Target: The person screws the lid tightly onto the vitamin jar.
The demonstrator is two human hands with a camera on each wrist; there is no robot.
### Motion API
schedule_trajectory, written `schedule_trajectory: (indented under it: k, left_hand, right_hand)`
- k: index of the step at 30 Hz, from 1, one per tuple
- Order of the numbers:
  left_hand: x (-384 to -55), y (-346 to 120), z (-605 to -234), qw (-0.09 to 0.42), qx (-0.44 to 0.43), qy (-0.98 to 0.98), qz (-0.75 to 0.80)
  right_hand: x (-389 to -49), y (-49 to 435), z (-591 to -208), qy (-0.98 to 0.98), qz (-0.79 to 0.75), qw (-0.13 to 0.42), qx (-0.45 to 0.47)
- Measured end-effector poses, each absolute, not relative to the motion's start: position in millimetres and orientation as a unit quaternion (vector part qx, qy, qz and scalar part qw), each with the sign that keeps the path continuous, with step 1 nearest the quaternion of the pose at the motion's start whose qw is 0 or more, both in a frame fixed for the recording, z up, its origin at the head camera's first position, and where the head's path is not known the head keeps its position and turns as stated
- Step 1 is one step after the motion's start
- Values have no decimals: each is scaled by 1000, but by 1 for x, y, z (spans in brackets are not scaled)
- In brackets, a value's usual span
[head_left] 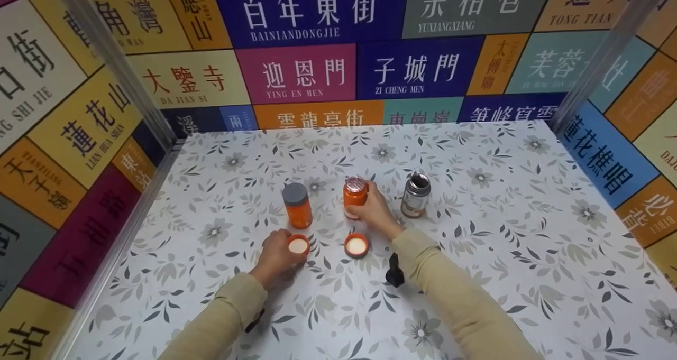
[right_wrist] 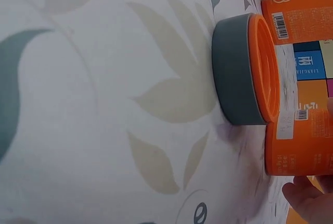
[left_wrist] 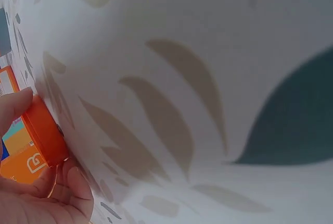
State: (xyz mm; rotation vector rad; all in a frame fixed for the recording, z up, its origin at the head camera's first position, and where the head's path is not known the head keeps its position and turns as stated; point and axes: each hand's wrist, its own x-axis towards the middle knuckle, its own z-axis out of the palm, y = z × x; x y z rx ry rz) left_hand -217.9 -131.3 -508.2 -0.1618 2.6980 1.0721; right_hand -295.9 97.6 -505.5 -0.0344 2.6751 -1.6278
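Observation:
My left hand [head_left: 274, 255] pinches an orange lid [head_left: 299, 245] with a pale inside, low over or on the table. In the left wrist view the thumb and fingers hold this lid [left_wrist: 46, 130] by its rim. My right hand [head_left: 373, 209] grips an orange bottle [head_left: 354, 195] topped with a silvery foil seal. A second lid [head_left: 356, 245], grey outside with an orange inner rim, lies pale inside up in front of that bottle. Left of it stands an orange bottle with a grey cap [head_left: 296, 195]. To the right is a jar [head_left: 415, 197] with a dark open mouth.
The table [head_left: 455, 296] has a white cover with grey leaves and flowers. Panels with large characters [head_left: 296, 72] rise behind and at both sides, with clear corner posts. A small black device [head_left: 394, 270] is at my right wrist.

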Motion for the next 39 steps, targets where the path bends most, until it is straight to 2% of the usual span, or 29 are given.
schedule_trajectory:
  k: [16, 25, 35, 39]
  left_hand:
    - [-215, -130, -505, 117, -45, 904, 409]
    - [-211, -125, -498, 72, 26, 872, 483]
    - [-219, -96, -484, -5, 88, 876, 474]
    - [-223, -77, -477, -6, 85, 878, 470]
  right_hand:
    - [-278, 120, -500, 835, -550, 26, -13]
    - [-256, 141, -500, 859, -510, 22, -26]
    - [-235, 156, -492, 874, -484, 23, -41]
    - [-231, 159, -493, 872, -486, 25, -47]
